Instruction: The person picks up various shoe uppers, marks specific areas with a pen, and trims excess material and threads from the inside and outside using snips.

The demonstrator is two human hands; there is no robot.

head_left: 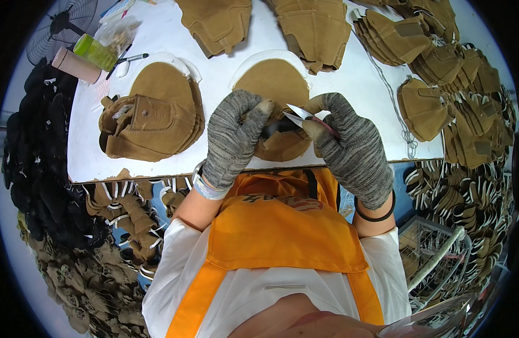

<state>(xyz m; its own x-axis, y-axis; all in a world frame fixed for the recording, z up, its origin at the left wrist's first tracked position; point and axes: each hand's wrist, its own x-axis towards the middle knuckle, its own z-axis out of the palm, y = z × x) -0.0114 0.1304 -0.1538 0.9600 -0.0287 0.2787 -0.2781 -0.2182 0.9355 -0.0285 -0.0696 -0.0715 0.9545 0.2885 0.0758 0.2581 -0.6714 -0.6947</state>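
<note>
My left hand (235,135), in a grey knit glove with bare-looking light fingertips, pinches the edge of a brown fabric piece (273,79) that looks like an unfinished cap. Its rounded far side has a white border, and a dark opening shows between my hands. In my gloved right hand (352,141) is a pair of thread snips with dark red handles, their two bright blades (296,114) parted and pointing left over the opening. The right fingertips also come close to the cloth; whether they touch it is hard to see. To the left lies a stack of similar brown pieces (152,127), the top one folded.
Brown pieces lie at the table's far side (313,31), with piles (425,107) at the right. A grey cord (392,93) runs down the white table (361,73). A green cup (95,52), pink cup (76,65) and pen (132,57) are far left. Black bundles (42,141) and a crate (425,242) flank me.
</note>
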